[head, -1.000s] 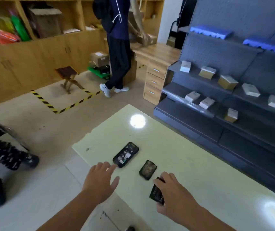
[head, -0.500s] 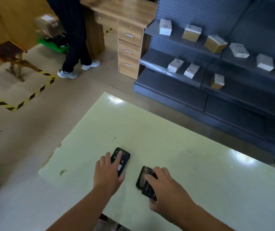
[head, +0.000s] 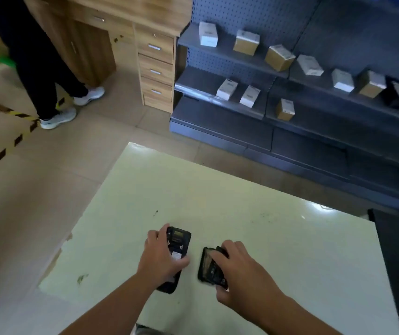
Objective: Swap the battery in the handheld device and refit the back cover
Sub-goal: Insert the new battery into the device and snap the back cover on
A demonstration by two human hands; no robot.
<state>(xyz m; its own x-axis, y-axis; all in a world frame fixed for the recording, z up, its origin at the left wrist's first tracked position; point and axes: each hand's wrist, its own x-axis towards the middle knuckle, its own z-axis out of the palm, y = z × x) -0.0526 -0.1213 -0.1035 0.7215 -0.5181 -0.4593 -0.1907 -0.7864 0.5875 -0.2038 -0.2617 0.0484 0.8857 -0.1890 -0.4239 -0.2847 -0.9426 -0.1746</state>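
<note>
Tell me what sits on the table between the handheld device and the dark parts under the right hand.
Nothing: the head view shows only bare table between the handheld device and the dark parts.

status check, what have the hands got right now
Left hand gripping the handheld device on the table. Right hand on two dark flat parts, stacked. Nothing else near them.

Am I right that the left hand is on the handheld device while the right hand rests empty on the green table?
Not quite: in the head view the right hand is not empty but covers dark flat parts. The left hand is on the handheld device, on the green table.
</note>
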